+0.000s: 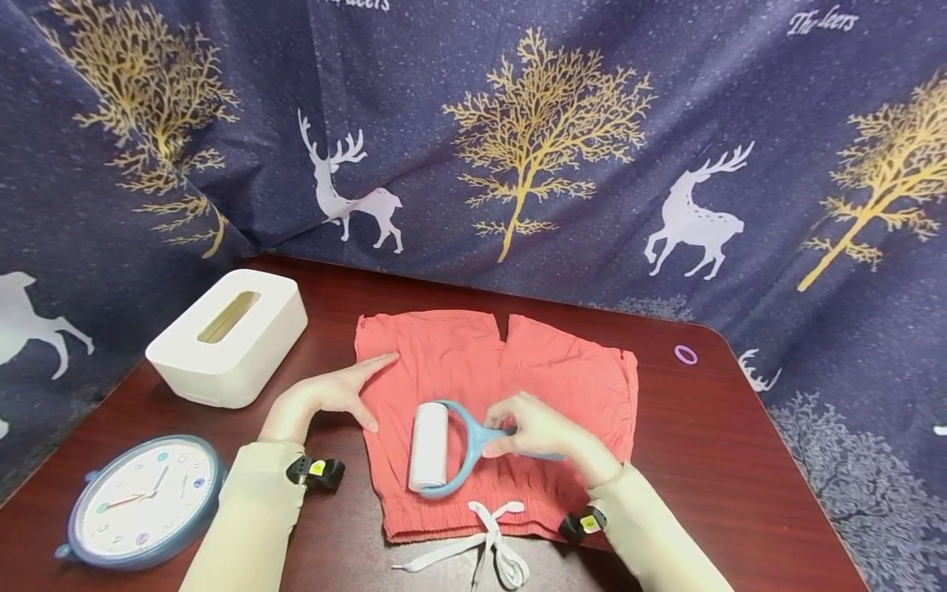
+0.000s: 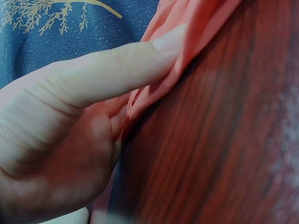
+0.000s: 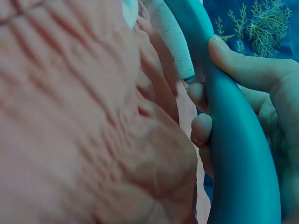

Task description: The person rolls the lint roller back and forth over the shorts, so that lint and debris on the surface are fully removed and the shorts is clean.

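A pair of coral-red shorts [image 1: 565, 362] lies spread on the table, waistband and white drawstring [image 1: 494, 538] towards me. My right hand [image 1: 528, 426] grips the blue handle of a lint roller [image 1: 430, 448], whose white roll lies over the left part of the shorts. In the right wrist view the fingers and thumb wrap the handle [image 3: 238, 144]. My left hand [image 1: 333, 393] rests at the left edge of the shorts, thumb and fingers spread. The thumb [image 2: 126, 70] touches the fabric in the left wrist view; the other fingertips are hidden there.
A white tissue box [image 1: 229, 337] stands at the back left of the table. Nearer, a blue-rimmed clock [image 1: 148, 501] lies face up beside my left forearm. A purple ring [image 1: 685, 354] lies at the far right. A dark blue patterned cloth [image 1: 444, 205] hangs behind the table.
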Action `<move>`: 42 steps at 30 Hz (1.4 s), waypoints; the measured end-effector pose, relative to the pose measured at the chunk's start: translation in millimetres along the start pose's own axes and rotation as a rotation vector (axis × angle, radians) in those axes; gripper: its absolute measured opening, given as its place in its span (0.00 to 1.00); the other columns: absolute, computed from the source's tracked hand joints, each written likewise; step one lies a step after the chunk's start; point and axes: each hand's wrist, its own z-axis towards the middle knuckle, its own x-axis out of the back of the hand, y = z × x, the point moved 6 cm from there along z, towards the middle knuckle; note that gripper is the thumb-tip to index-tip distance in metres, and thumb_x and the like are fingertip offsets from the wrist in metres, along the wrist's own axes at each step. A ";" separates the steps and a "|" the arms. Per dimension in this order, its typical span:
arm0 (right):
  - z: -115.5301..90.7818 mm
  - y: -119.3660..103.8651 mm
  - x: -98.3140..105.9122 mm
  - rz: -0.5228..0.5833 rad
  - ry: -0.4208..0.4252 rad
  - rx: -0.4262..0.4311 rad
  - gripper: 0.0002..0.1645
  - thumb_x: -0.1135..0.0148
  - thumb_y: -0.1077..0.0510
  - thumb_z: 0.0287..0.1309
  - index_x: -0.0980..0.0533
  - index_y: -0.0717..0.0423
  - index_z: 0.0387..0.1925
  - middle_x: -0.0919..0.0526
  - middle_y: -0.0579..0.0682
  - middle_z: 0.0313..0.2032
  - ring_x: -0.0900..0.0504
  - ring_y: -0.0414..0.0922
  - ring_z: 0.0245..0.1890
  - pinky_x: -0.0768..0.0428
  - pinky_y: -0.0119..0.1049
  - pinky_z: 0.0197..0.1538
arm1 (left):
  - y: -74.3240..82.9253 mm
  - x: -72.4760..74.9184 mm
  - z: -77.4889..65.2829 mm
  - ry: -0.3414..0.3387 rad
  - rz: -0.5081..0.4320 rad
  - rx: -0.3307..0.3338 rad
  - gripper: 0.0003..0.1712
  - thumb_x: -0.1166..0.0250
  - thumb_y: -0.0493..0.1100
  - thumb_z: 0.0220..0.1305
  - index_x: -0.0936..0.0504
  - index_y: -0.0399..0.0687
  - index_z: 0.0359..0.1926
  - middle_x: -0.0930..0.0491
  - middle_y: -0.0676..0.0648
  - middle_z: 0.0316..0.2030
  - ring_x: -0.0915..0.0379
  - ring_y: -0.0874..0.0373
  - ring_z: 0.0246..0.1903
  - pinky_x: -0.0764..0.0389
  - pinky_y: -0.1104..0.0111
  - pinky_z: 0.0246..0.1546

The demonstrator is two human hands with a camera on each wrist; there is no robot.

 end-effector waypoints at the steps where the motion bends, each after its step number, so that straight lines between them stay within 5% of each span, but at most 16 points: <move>1: -2.0 1.2 0.8 0.008 0.003 0.001 0.09 0.27 0.51 0.50 0.20 0.48 0.26 0.28 0.33 0.20 0.37 0.29 0.20 0.37 0.22 0.25 | -0.1 -0.1 0.0 -0.001 0.002 0.002 0.72 0.18 0.48 0.37 0.55 0.37 0.76 0.55 0.32 0.75 0.59 0.35 0.73 0.49 0.39 0.70; 21: -33.9 17.9 14.5 0.027 0.031 -0.030 0.08 0.26 0.53 0.49 0.18 0.50 0.28 0.19 0.37 0.23 0.29 0.30 0.24 0.25 0.26 0.33 | 0.8 -1.1 -0.1 0.022 0.034 -0.030 0.71 0.19 0.47 0.37 0.54 0.35 0.75 0.55 0.31 0.75 0.59 0.34 0.73 0.49 0.39 0.70; 31: -50.9 22.7 21.1 0.019 0.059 -0.029 0.09 0.26 0.55 0.49 0.21 0.47 0.24 0.29 0.33 0.19 0.38 0.28 0.20 0.39 0.22 0.25 | -0.2 0.6 0.1 0.012 0.006 -0.030 0.71 0.18 0.46 0.36 0.54 0.36 0.76 0.56 0.32 0.75 0.61 0.34 0.74 0.52 0.39 0.70; 42: -62.0 24.2 24.2 0.035 0.076 -0.009 0.07 0.26 0.56 0.49 0.20 0.50 0.25 0.25 0.38 0.19 0.35 0.29 0.21 0.35 0.23 0.24 | -0.7 0.1 0.0 0.009 0.006 -0.029 0.71 0.19 0.46 0.37 0.54 0.37 0.76 0.56 0.33 0.76 0.62 0.35 0.74 0.52 0.39 0.70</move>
